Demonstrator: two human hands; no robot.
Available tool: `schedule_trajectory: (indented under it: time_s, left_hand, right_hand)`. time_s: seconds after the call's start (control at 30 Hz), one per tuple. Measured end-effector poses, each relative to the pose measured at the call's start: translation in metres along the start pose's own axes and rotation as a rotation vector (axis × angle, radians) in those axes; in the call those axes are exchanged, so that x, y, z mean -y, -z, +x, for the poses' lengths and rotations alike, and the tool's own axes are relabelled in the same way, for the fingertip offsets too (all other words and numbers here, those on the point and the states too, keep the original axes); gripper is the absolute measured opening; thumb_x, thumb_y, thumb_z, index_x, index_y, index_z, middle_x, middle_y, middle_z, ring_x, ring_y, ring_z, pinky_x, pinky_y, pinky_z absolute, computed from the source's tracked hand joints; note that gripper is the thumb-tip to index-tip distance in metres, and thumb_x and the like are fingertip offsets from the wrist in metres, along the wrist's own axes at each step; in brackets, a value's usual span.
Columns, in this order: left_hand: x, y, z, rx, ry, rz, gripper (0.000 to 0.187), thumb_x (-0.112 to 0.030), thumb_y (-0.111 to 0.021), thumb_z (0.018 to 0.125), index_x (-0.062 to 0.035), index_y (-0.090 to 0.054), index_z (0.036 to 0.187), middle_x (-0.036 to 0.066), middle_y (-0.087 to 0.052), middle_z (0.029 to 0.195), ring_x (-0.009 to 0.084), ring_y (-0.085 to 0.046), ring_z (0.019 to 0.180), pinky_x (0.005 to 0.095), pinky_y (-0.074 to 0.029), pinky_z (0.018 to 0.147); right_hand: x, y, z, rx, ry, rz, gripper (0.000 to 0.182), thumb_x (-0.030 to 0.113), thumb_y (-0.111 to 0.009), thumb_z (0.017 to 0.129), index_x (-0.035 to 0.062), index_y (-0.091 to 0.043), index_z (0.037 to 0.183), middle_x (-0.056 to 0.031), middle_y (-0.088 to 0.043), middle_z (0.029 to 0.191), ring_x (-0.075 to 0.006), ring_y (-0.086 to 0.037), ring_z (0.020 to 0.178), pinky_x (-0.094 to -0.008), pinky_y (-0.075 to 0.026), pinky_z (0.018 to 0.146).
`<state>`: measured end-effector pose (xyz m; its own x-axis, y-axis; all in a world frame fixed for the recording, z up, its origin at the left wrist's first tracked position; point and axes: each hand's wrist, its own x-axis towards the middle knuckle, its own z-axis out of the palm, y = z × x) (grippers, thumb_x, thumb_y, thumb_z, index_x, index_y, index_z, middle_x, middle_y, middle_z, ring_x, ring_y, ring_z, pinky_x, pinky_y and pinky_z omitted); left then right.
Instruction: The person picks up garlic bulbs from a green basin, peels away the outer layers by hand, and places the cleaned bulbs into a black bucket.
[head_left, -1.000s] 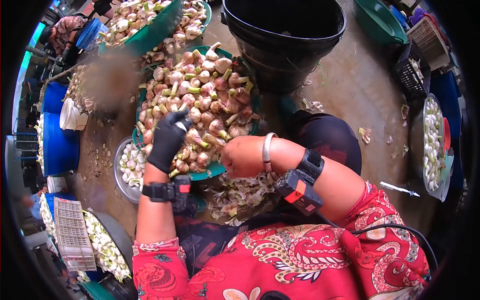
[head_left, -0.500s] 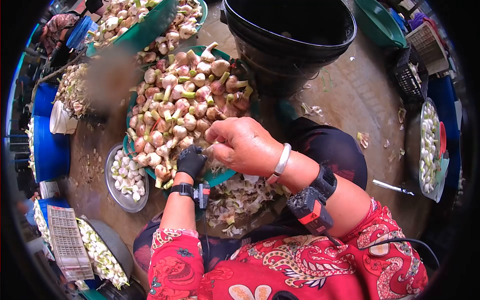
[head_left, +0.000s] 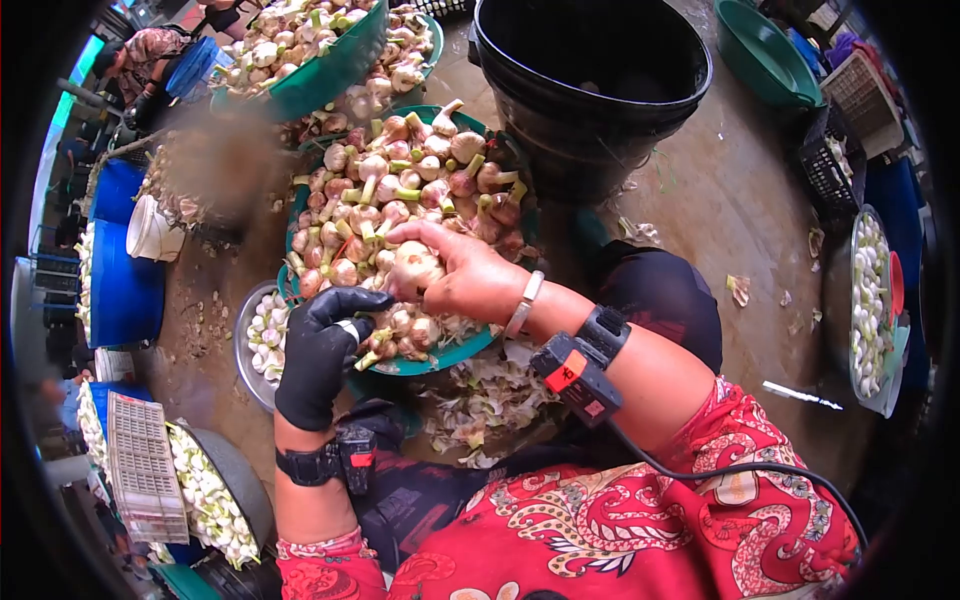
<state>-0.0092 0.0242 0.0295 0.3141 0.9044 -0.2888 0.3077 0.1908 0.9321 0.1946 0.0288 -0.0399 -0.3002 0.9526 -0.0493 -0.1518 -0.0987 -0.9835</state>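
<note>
My bare right hand (head_left: pixel 478 282) grips a garlic bulb (head_left: pixel 415 268) between thumb and fingers, over the near part of a green basin (head_left: pixel 455 356). Heaped in that basin are unpeeled garlic bulbs (head_left: pixel 395 185) with cut stems. Just left of the held bulb is my left hand (head_left: pixel 312 358) in a black glove, its index finger pointing at the bulb and its other fingers curled. A small pale band or piece shows at those curled fingers; what they hold, if anything, I cannot make out.
Left of the basin stands a metal bowl (head_left: pixel 246 372) of peeled garlic. Garlic skins (head_left: pixel 490 405) lie below the basin. A large black bucket (head_left: pixel 560 135) is behind, another heaped green basin (head_left: pixel 330 65) at upper left. A white stick-like item (head_left: pixel 800 394) lies on the right floor.
The right hand has moved slightly left, and a garlic bulb now shows clearly in it. The left hand has drawn back toward me and left, out of the heap. The whole view has shifted slightly.
</note>
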Motion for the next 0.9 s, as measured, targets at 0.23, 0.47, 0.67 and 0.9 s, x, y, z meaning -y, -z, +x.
schedule_trajectory:
  time_s: [0.23, 0.47, 0.67, 0.9]
  left_hand:
    - [0.039, -0.025, -0.005, -0.125, -0.254, -0.355, 0.03, -0.006, -0.049, 0.096, 0.0017, -0.053, 0.124, 0.01, -0.062, 0.111, 0.0187, -0.062, 0.098, 0.0316, -0.05, 0.088]
    - [0.026, -0.03, 0.004, -0.26, -0.52, 0.297, 0.023, 0.0, -0.051, 0.092, 0.0028, -0.06, 0.112, 0.013, -0.066, 0.1, 0.0243, -0.064, 0.09, 0.0329, -0.05, 0.079]
    - [0.027, -0.017, 0.002, -0.166, -0.596, 0.659, 0.024, 0.002, -0.052, 0.091, 0.0064, -0.06, 0.113, 0.013, -0.064, 0.106, 0.0207, -0.064, 0.095, 0.0335, -0.053, 0.08]
    - [0.024, -0.024, 0.003, -0.152, -0.128, -0.333, 0.032, 0.002, -0.049, 0.088, 0.007, -0.057, 0.118, 0.011, -0.064, 0.109, 0.017, -0.063, 0.095, 0.0324, -0.053, 0.083]
  right_hand:
    - [0.01, -0.02, -0.01, -0.149, 0.109, -0.204, 0.076, 0.017, -0.088, 0.057, 0.0088, -0.047, 0.121, -0.0114, -0.059, 0.107, -0.0204, -0.059, 0.099, -0.0329, -0.048, 0.088]
    - [0.004, -0.028, -0.01, -0.175, 0.115, -0.072, 0.075, 0.014, -0.088, 0.061, 0.0074, -0.044, 0.121, -0.0055, -0.059, 0.107, -0.012, -0.056, 0.098, -0.0291, -0.049, 0.085]
    - [0.006, -0.026, -0.011, -0.257, 0.062, -0.088, 0.071, 0.022, -0.087, 0.061, 0.0048, -0.047, 0.116, -0.0109, -0.063, 0.101, -0.0188, -0.061, 0.094, -0.0325, -0.049, 0.085]
    - [0.01, -0.008, -0.01, 0.017, -0.258, 0.429, 0.048, 0.029, -0.07, 0.077, 0.0008, -0.052, 0.112, -0.0118, -0.063, 0.091, -0.0186, -0.064, 0.074, -0.03, -0.053, 0.064]
